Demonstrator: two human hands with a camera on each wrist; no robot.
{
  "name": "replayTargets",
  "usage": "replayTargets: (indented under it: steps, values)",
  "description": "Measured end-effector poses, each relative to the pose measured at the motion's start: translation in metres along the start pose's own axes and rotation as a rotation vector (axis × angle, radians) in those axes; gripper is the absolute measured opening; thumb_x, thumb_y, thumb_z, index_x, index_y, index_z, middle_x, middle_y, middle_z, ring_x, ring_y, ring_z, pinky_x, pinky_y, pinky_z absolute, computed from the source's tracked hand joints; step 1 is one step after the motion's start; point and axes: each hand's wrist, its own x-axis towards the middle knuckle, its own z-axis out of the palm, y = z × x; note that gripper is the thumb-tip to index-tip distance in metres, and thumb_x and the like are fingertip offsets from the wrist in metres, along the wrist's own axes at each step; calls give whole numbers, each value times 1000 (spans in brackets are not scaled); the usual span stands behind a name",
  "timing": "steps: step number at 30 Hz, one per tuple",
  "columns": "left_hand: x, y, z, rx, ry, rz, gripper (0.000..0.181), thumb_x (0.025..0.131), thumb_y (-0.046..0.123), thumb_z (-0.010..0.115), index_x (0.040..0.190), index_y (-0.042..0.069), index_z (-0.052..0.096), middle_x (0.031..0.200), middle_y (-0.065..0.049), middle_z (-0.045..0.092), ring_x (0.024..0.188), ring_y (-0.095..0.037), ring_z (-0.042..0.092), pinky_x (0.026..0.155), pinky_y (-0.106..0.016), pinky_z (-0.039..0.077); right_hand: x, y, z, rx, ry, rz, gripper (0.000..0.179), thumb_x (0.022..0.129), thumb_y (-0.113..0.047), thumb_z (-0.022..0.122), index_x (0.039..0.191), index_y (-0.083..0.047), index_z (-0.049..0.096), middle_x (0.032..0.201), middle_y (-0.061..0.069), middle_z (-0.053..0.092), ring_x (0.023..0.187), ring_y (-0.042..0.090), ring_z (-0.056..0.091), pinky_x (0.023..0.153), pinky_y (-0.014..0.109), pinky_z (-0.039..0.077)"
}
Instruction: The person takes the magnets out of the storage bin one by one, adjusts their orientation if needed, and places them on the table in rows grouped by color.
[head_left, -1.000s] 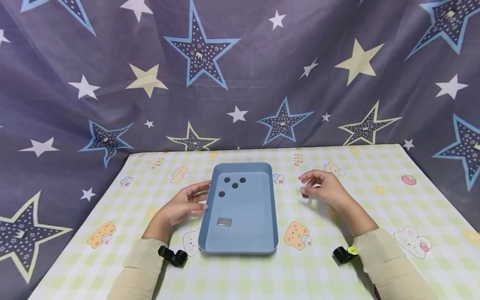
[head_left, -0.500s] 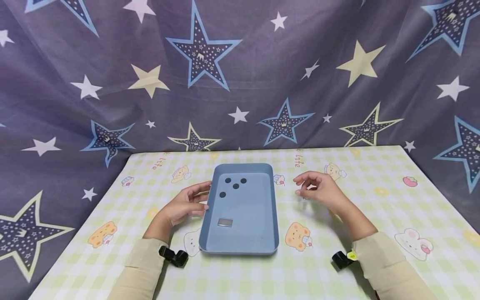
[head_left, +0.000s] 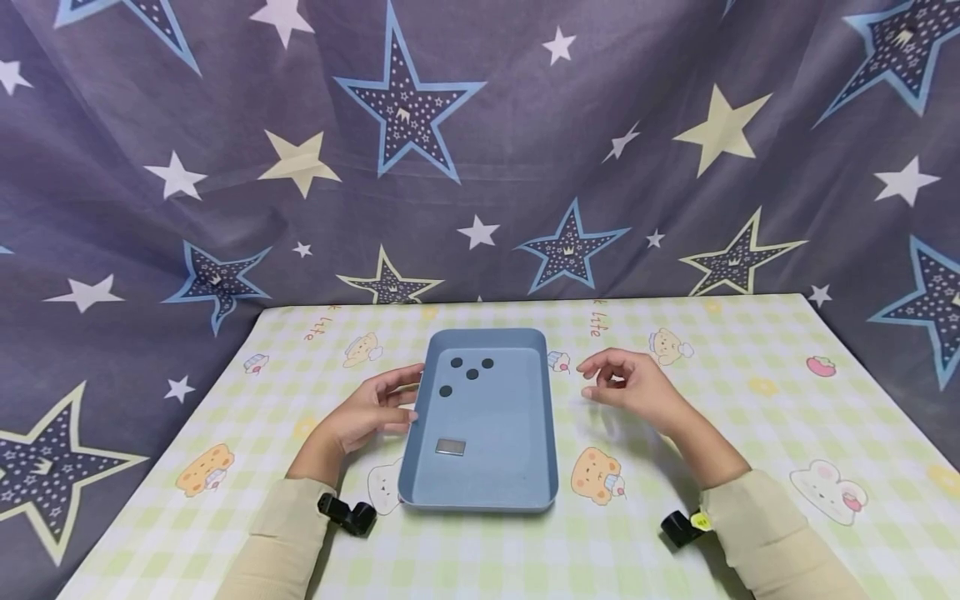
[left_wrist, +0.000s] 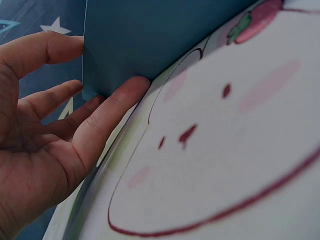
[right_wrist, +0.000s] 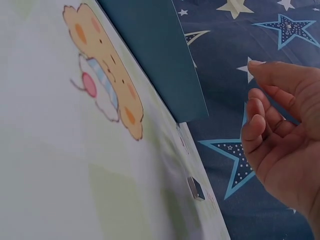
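A blue-grey rectangular tray [head_left: 495,475] lies on the table. Several small dark round discs [head_left: 472,374] sit in its far left part, and a flat silvery rectangular block [head_left: 450,447] lies nearer its front. My left hand [head_left: 367,408] rests beside the tray's left wall; in the left wrist view its thumb touches the tray wall [left_wrist: 130,40] and the fingertips reach the edge. To the right of the tray, my right hand [head_left: 637,387] hovers over the cloth, fingers loosely bent, holding nothing. A small shiny block [right_wrist: 196,188] lies on the table below it, hidden in the head view.
A pale green checked tablecloth [head_left: 675,525] printed with cartoon animals covers the table. Behind its far edge hangs a dark curtain [head_left: 480,167] with stars. Black wrist cameras [head_left: 348,515] sit at both cuffs.
My right hand has drawn left toward the tray, away from the small block, which stays on the table. The left hand and the tray hold their places.
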Motion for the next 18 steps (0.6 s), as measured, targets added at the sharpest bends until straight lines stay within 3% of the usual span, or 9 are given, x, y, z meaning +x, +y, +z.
replayTargets:
  steps: [4,11,18]
  values:
    - [0,1,1,2,-1,-1,83,81,-9,66,153,-1,26,153,-26,29,135,-41,36,86,-38,55,-1,-3,4,-1,-11,-15,23,81,-2,77,103,1,70,88,21,63,70,15,55,58,22,44]
    - [-1,0,-1,1,-10,3,83,81,-8,66,153,-1,25,153,-27,28,136,-42,35,86,-37,55,0,-8,12,-7,-36,-61,22,81,-1,77,102,1,70,84,12,65,72,14,57,60,22,46]
    - [1,-1,-2,5,-20,6,82,82,-7,66,153,0,26,153,-25,29,136,-41,36,89,-37,54,-2,-13,22,4,-80,-75,21,81,0,76,101,0,70,92,22,63,78,14,58,64,23,50]
